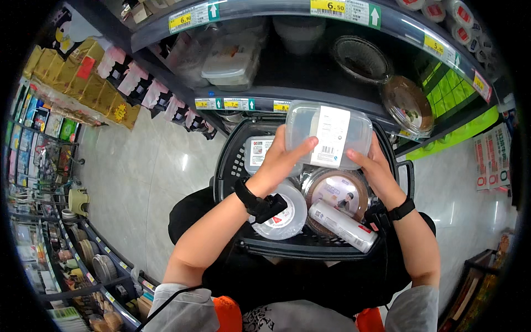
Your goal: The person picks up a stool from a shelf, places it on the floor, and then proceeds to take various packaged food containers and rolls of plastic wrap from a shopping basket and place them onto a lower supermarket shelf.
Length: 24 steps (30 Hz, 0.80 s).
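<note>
My left hand [286, 159] and my right hand [372, 166] grip a clear plastic food container [300, 120] with a white paper band, one hand at each side. It is held above a black plastic shopping basket [286, 249]. In the basket, a rectangular clear container [252, 159] lies at the left, partly hidden by my left hand. Nearer me are a round clear container [296, 216] with a round label and a brown round item under clear plastic [323, 178]. A white wrapped cylindrical roll [344, 226] lies across the brown item.
Ahead stands a dark store shelf [307, 79] holding rectangular containers [230, 62], a dark round bowl [361, 58] and a brown round item in clear plastic [408, 106]. Gold packages [83, 79] are at the upper left. Another stocked shelf [95, 265] runs along the left.
</note>
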{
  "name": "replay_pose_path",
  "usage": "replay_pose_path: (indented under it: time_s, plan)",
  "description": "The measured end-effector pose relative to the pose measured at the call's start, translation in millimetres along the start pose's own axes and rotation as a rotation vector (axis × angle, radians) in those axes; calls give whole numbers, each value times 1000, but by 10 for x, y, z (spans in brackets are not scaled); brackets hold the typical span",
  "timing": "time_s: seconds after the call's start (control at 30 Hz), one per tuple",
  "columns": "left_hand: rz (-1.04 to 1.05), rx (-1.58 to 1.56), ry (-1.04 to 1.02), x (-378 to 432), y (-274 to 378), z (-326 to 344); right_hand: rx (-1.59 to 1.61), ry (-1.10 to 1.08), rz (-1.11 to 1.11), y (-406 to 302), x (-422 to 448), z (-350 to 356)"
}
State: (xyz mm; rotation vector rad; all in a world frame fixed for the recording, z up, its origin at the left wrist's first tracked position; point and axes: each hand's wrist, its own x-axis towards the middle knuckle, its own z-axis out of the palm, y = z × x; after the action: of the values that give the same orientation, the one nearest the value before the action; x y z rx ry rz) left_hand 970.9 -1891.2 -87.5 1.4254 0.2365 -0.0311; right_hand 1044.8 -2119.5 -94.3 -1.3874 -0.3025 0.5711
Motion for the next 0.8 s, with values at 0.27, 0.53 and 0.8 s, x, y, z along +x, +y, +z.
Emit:
replay_pose_path:
  time_s: [0.27, 0.53, 0.8]
  plan:
    - [182, 387, 142, 144, -195, -187, -42, -42, 163, -80, 11, 19]
    - [129, 129, 55, 114, 6, -143, 269, -39, -3, -1, 76, -136]
    - [191, -16, -17, 107, 22, -152, 88, 87, -179, -160, 45, -158]
